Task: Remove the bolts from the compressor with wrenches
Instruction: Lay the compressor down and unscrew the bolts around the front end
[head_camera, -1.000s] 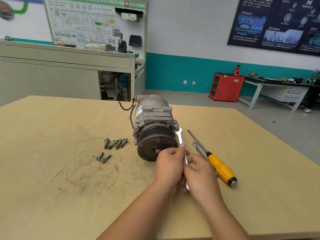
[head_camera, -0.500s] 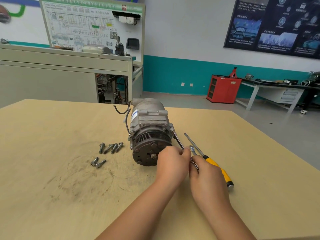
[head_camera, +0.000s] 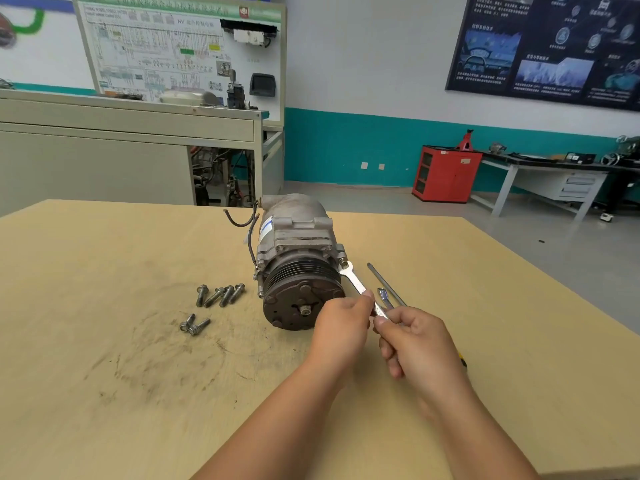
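Note:
A grey compressor lies on the wooden table, its dark pulley facing me. A flat silver wrench has its open jaw on a bolt at the compressor's right front flange. My left hand pinches the wrench shaft in front of the pulley. My right hand grips the wrench's lower end just to the right. Several removed bolts lie left of the compressor, with two more nearer me.
A screwdriver lies right of the wrench, its yellow handle mostly hidden under my right hand. A second small wrench end shows beside it. Beyond the table stand a grey cabinet, a red cabinet and a workbench.
The wrench handle has swung from pointing toward me to angling down to the right, with both hands following it. The camera has shifted slightly.

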